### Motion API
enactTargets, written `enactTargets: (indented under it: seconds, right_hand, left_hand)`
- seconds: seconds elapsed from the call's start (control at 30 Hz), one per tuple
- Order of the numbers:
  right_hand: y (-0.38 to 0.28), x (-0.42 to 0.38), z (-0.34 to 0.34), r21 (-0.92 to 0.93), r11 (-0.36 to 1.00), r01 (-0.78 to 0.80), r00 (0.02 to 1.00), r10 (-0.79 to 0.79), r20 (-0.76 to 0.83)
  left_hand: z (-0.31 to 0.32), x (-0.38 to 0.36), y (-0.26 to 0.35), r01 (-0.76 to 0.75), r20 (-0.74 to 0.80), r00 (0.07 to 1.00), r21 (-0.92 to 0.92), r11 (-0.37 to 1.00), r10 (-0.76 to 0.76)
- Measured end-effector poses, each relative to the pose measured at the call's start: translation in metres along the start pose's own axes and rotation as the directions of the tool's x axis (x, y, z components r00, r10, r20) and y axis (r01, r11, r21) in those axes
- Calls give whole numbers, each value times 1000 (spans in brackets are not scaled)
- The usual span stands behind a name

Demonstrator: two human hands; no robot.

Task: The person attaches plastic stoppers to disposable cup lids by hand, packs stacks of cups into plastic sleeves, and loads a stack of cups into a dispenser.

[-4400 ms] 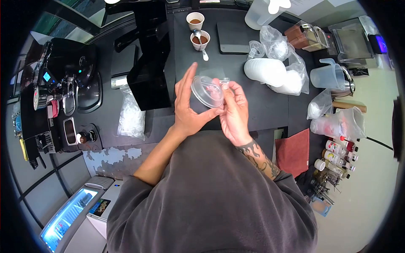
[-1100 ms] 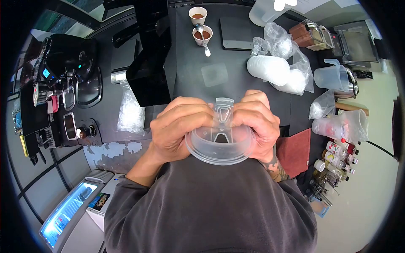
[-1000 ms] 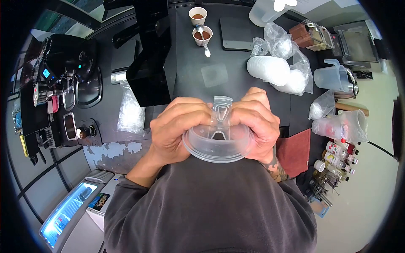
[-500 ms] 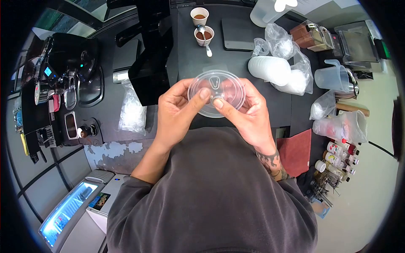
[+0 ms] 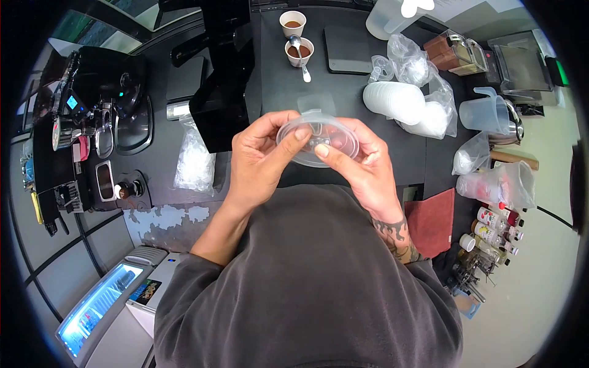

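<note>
Between my two hands, just in front of my chest, is a clear plastic cup lid (image 5: 317,136) with a moulded sip tab. My left hand (image 5: 265,150) grips its left side, thumb on top and fingers beneath. On the right side my right hand (image 5: 362,156) holds the same lid, its thumb pressing near the middle. Farther off on the counter stand two paper cups of brown powder, the far cup (image 5: 292,24) and the near cup (image 5: 299,54). A metal spoon (image 5: 300,55) lies across the near one.
A stack of white plastic lids (image 5: 392,101) lies right of my hands beside plastic bags (image 5: 408,61). A black scale (image 5: 348,50) sits behind. Left are a tall black machine (image 5: 221,92), a bag of clear plastic (image 5: 194,162) and an espresso machine (image 5: 101,92). A measuring jug (image 5: 483,113) stands right.
The lid has tilted in my hands, so its disc now looks flatter and narrower. Both hands keep hold of it and have barely shifted.
</note>
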State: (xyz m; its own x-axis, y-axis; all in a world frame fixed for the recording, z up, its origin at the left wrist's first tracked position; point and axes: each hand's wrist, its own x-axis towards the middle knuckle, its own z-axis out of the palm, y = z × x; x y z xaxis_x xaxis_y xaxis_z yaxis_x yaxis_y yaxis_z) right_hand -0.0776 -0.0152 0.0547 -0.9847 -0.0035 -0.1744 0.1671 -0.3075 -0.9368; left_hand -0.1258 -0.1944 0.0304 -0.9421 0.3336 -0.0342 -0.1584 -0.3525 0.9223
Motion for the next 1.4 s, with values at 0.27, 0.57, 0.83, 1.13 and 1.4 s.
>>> enactTargets:
  seconds: [0.27,0.57,0.83,1.13,1.4]
  right_hand:
    - [-12,-4,-8,-439,883,167,986,-150,75]
    - [0,0,10,34,999,27,1000,-26,-17]
    - [-2,3,6,32,997,-74,997,74,11]
    - [2,2,3,-8,999,-52,997,52,50]
    - [6,-1,-11,-246,962,122,984,-85,155]
  left_hand:
    - [-11,3,27,-41,169,985,150,988,15]
    - [-5,9,19,170,66,984,-128,977,-163]
    - [-7,9,13,272,84,962,-267,924,-259]
    - [-3,3,11,269,98,963,-276,923,-251]
    - [-5,2,8,283,127,957,-242,928,-259]
